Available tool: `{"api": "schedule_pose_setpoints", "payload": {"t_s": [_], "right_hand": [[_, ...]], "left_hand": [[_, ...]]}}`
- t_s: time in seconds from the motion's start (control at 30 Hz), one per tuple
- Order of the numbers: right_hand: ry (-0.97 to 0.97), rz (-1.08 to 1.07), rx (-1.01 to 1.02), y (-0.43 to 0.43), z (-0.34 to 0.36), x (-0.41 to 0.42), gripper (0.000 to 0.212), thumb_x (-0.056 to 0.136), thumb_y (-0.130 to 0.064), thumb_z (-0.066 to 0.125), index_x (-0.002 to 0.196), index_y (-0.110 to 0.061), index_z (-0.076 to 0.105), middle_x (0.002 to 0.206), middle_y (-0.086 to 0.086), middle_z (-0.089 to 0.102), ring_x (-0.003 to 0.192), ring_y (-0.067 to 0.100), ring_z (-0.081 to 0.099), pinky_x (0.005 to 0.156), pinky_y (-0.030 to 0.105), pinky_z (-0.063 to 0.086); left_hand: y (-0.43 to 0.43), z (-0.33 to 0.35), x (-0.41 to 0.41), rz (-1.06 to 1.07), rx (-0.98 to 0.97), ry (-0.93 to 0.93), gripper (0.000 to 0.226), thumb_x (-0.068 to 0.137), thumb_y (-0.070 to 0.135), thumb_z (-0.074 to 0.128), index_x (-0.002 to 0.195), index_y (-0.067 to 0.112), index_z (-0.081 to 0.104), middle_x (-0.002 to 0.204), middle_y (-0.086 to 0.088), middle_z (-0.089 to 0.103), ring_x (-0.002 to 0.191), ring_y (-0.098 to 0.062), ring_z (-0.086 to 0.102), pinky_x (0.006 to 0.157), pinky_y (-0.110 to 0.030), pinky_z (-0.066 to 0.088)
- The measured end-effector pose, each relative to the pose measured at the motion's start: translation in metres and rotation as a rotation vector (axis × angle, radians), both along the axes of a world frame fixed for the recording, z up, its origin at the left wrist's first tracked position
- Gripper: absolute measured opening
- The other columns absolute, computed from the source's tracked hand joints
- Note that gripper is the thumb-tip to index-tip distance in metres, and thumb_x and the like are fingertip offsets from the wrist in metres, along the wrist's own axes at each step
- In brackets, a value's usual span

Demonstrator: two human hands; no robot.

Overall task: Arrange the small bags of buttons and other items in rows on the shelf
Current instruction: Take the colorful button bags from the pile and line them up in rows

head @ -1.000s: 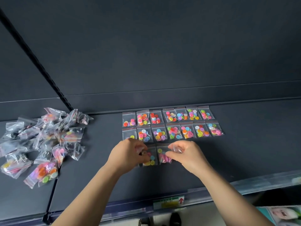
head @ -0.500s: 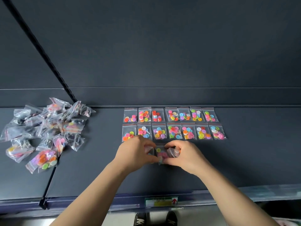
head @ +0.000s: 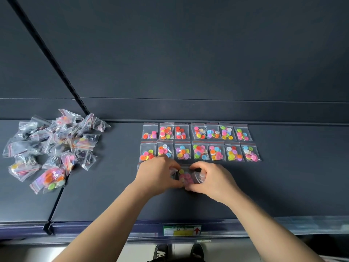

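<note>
The person is standing at a dark shelf (head: 283, 186) and both hands are working close together over one small clear bag, the pink-button bag (head: 184, 177). It is lying flat on the shelf, just at six o'clock of the two finished rows. The left hand (head: 158, 176) is pinching the bag's nine o'clock edge with curled fingers and thumb. The right hand (head: 213, 180) is pinching its three o'clock edge. Some crumpled clear plastic is showing under the right fingers; I cannot tell whether that is a second bag.

The back row (head: 196, 131) is lying at twelve o'clock against the shelf's rear lip, seven bags side by side. The second row (head: 200, 152) is sitting just in front of it, again seven, each bag full of bright buttons.

Well apart at nine o'clock, a loose pile of bags (head: 52, 146) is lying in a heap across a black divider strip (head: 56, 203). At six o'clock a green and yellow price label (head: 182, 230) is sitting on the shelf's front edge, and below it the toes of dark shoes (head: 179, 252) are showing.
</note>
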State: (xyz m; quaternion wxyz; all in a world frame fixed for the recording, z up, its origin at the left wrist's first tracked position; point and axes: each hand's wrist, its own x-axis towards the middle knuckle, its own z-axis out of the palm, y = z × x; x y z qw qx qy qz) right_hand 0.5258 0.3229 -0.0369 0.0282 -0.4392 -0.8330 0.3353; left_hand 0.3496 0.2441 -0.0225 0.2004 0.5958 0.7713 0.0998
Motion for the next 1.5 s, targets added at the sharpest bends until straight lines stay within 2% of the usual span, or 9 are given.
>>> {"api": "schedule_pose_setpoints", "payload": {"t_s": [0.2,0.43,0.67,0.77,0.87,0.93,1.1,1.27,1.5], "right_hand": [[0.054,0.024,-0.083,0.008,0.004,0.003,0.047,0.072,-0.046,0.079,0.116,-0.034,0.066,0.057,-0.029,0.049,0.058,-0.008,0.049,0.048,0.009,0.032],[0.138,-0.051,-0.162,0.010,-0.004,0.004,0.044,0.071,-0.046,0.080,0.111,-0.032,0.068,0.093,-0.020,0.067,0.085,0.000,0.062,0.068,0.015,0.048],[0.118,-0.128,0.097,0.032,0.001,-0.015,0.024,0.089,-0.033,0.065,0.112,-0.028,0.071,0.108,-0.010,0.072,0.101,0.012,0.065,0.081,0.033,0.056],[0.057,-0.077,0.122,0.037,0.003,-0.027,0.023,0.090,-0.039,0.063,0.109,-0.031,0.072,0.095,-0.009,0.074,0.085,0.013,0.066,0.068,0.030,0.055],[-0.036,-0.040,0.161,0.041,0.006,-0.034,0.022,0.090,-0.045,0.061,0.102,-0.032,0.073,0.064,-0.010,0.063,0.057,0.008,0.053,0.048,0.024,0.036],[-0.071,-0.027,0.185,0.042,0.005,-0.035,0.023,0.088,-0.048,0.062,0.102,-0.034,0.073,0.061,-0.010,0.057,0.054,0.007,0.047,0.046,0.024,0.029],[-0.090,-0.004,0.243,0.041,0.008,-0.034,0.026,0.086,-0.049,0.064,0.106,-0.034,0.072,0.080,-0.009,0.069,0.070,0.014,0.059,0.048,0.023,0.033],[0.029,-0.042,0.094,0.031,0.014,-0.017,0.032,0.082,-0.040,0.072,0.113,-0.034,0.070,0.110,-0.013,0.071,0.094,0.010,0.065,0.075,0.027,0.052],[0.007,0.046,-0.061,0.006,0.005,0.000,0.045,0.075,-0.046,0.077,0.118,-0.034,0.068,0.115,-0.019,0.066,0.098,0.002,0.061,0.082,0.019,0.048]], "left_hand": [[0.000,0.000,-0.002,-0.001,-0.030,0.014,0.053,0.068,0.054,0.074,0.117,0.038,0.063,0.108,0.011,0.063,0.085,-0.008,0.054,0.062,-0.020,0.039],[0.005,0.000,-0.006,0.064,0.035,-0.117,0.043,0.072,0.057,0.071,0.108,0.034,0.068,0.092,0.016,0.060,0.079,-0.006,0.056,0.060,-0.021,0.044],[0.031,0.002,-0.015,0.133,0.126,-0.059,0.022,0.087,0.043,0.062,0.099,0.030,0.074,0.091,0.011,0.069,0.073,-0.009,0.061,0.051,-0.019,0.043],[0.043,-0.005,-0.015,0.109,0.114,-0.030,0.023,0.086,0.048,0.061,0.097,0.033,0.075,0.095,0.011,0.070,0.077,-0.011,0.064,0.056,-0.025,0.051],[0.050,-0.011,-0.016,0.091,0.100,0.011,0.025,0.083,0.051,0.063,0.097,0.034,0.074,0.094,0.010,0.070,0.075,-0.012,0.064,0.057,-0.026,0.052],[0.052,-0.012,-0.018,0.068,0.099,0.035,0.026,0.083,0.051,0.063,0.100,0.034,0.073,0.092,0.010,0.070,0.073,-0.012,0.063,0.051,-0.023,0.046],[0.051,-0.013,-0.019,0.037,0.100,0.031,0.027,0.084,0.049,0.064,0.104,0.033,0.072,0.096,0.010,0.070,0.075,-0.012,0.063,0.054,-0.022,0.047],[0.032,0.000,-0.022,0.059,0.111,-0.021,0.028,0.082,0.044,0.067,0.107,0.032,0.070,0.096,0.011,0.067,0.077,-0.010,0.061,0.059,-0.023,0.050],[-0.015,-0.002,-0.026,0.069,0.017,-0.014,0.032,0.075,0.051,0.071,0.104,0.039,0.067,0.098,0.014,0.059,0.086,-0.011,0.059,0.067,-0.023,0.045]]}}
